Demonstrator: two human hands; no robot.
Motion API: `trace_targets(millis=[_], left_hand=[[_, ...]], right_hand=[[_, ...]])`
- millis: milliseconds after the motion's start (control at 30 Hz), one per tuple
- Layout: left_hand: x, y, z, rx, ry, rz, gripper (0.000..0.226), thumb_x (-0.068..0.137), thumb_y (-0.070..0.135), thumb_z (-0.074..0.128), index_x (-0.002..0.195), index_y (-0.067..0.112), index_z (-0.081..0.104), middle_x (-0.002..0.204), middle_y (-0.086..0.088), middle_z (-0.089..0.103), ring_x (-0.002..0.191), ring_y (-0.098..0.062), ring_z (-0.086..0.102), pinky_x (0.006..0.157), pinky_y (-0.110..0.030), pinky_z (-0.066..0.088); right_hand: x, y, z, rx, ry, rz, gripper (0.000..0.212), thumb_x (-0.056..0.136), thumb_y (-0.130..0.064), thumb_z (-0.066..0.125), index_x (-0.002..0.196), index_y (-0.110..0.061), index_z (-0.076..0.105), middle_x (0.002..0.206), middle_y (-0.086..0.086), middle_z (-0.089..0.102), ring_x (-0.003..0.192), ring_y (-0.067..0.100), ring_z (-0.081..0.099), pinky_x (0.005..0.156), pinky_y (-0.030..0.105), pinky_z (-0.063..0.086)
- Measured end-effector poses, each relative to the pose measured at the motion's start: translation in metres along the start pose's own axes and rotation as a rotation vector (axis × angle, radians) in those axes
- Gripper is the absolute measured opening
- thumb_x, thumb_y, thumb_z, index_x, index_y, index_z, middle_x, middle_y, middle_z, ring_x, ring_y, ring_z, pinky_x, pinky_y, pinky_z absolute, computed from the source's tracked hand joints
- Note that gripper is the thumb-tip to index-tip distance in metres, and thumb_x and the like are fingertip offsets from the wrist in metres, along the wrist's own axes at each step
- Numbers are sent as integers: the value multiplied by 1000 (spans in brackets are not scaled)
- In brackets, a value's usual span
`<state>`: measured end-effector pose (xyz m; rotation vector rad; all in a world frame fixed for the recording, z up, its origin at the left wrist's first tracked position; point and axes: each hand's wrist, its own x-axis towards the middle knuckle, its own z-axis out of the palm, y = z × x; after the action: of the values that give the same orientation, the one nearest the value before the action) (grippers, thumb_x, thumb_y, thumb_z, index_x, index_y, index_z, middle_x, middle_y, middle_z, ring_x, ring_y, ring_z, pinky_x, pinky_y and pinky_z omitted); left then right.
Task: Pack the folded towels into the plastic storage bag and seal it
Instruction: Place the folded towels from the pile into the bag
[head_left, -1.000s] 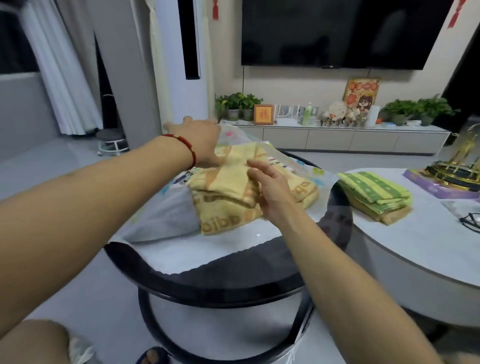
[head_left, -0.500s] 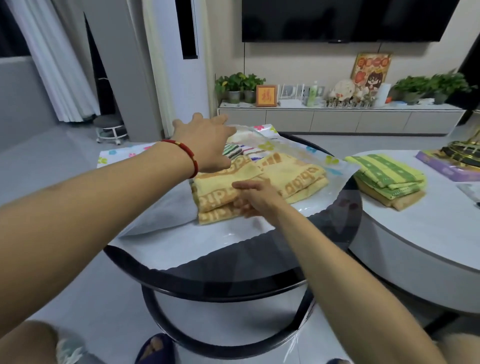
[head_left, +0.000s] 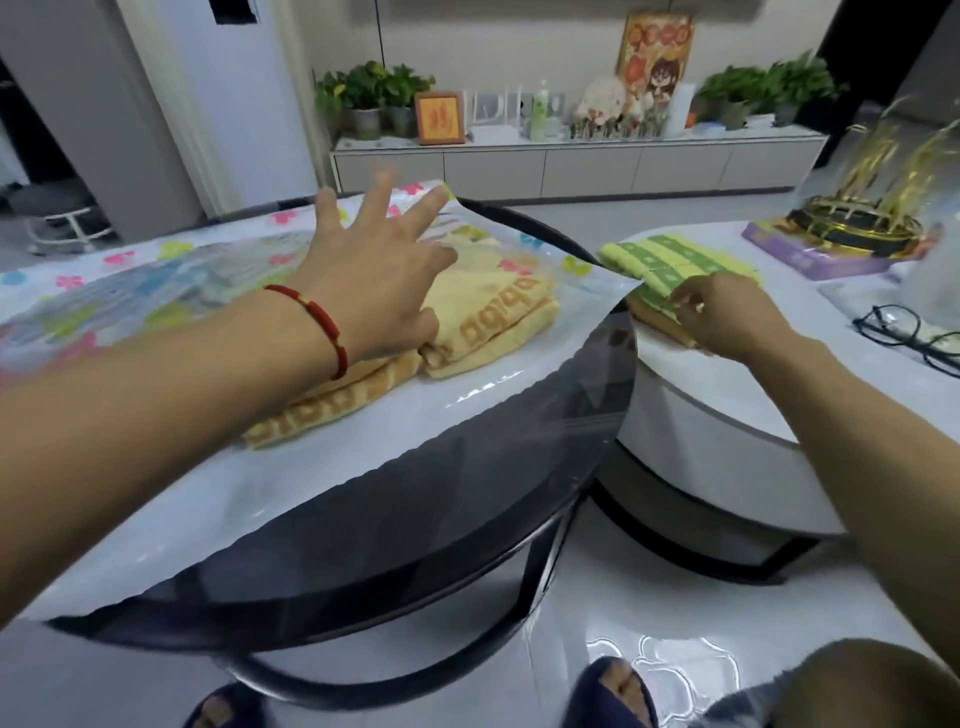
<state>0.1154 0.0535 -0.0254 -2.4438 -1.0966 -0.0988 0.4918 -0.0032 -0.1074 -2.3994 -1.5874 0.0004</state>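
Packing half done: the left hand (head_left: 382, 275), fingers spread, presses yellow towels (head_left: 488, 317) inside the unsealed plastic storage bag (head_left: 156, 291) on the dark bench (head_left: 467, 499); the right hand (head_left: 727, 317) pinches the green towels (head_left: 670, 260), unpacked, on the white bench (head_left: 779, 415).

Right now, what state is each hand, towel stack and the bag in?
left hand: fingers spread, resting on the yellow towels
right hand: pinching the green towels' edge
yellow towels: folded, lying partly in the bag's mouth
green towels: folded, stacked on the white table, outside the bag
storage bag: flat, unsealed
glasses: unfolded, on white table
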Motion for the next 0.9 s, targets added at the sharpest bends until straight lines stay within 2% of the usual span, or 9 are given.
trace_targets(millis=[67, 133, 267, 333, 400, 500, 567, 733, 900], left_hand=[[7, 4, 5, -2, 17, 3, 60, 81, 46, 62, 138, 33, 52, 166, -2, 12, 149, -41, 6, 107, -75, 24], [11, 6, 8, -6, 22, -2, 60, 80, 46, 62, 138, 34, 52, 166, -2, 14, 149, -41, 7, 106, -75, 25], [17, 3, 12, -9, 17, -22, 61, 80, 48, 60, 139, 36, 51, 166, -2, 13, 150, -40, 5, 107, -72, 27], [18, 0, 12, -10, 24, -32, 60, 81, 49, 59, 139, 35, 51, 166, -2, 15, 150, -39, 5, 107, -72, 28], [20, -1, 12, -11, 26, -40, 61, 81, 49, 59, 139, 35, 51, 165, -3, 17, 149, -39, 5, 106, -72, 29], [21, -1, 12, -1, 16, -45, 60, 82, 50, 59, 140, 36, 50, 165, -2, 18, 149, -39, 5, 106, -72, 29], [21, -2, 11, 0, 8, -49, 60, 83, 50, 58, 141, 36, 50, 165, -2, 17, 149, -39, 5, 107, -72, 28], [14, -6, 6, -21, -6, -80, 58, 84, 49, 58, 140, 41, 48, 165, -1, 19, 148, -40, 10, 108, -70, 28], [-9, -16, 0, -28, -39, -144, 58, 85, 48, 59, 141, 43, 46, 163, -1, 22, 146, -40, 14, 107, -69, 30]], right_hand=[[22, 3, 18, -143, -49, -8, 63, 94, -66, 36, 139, -31, 64, 151, 22, 48, 136, 45, 43, 114, 52, 36], [44, 7, 33, -258, -112, 2, 60, 98, -74, 34, 147, -44, 52, 159, 18, 34, 146, 43, 30, 119, 55, 25], [68, 15, 45, -255, 26, -48, 69, 100, -60, 22, 129, -18, 68, 125, 28, 63, 115, 46, 58, 97, 48, 46], [75, 21, 44, -154, 177, -21, 55, 100, -43, 31, 110, -7, 71, 105, 29, 70, 94, 46, 64, 82, 46, 55], [79, 27, 46, -209, 178, -6, 39, 103, -30, 41, 114, -9, 71, 106, 27, 68, 96, 46, 62, 85, 50, 56], [82, 30, 50, -376, 41, -57, 42, 106, -40, 36, 127, -23, 68, 127, 21, 58, 120, 43, 50, 101, 51, 40], [83, 28, 50, -368, 59, -57, 44, 106, -39, 36, 124, -16, 69, 130, 21, 59, 122, 42, 50, 101, 52, 40], [64, 30, 17, -121, 297, -55, 26, 97, -23, 60, 102, -6, 78, 95, 27, 71, 92, 46, 62, 74, 47, 53], [6, 27, -42, 149, 303, -47, 18, 90, -20, 73, 103, -18, 84, 92, 16, 78, 74, 31, 63, 68, 32, 46]])
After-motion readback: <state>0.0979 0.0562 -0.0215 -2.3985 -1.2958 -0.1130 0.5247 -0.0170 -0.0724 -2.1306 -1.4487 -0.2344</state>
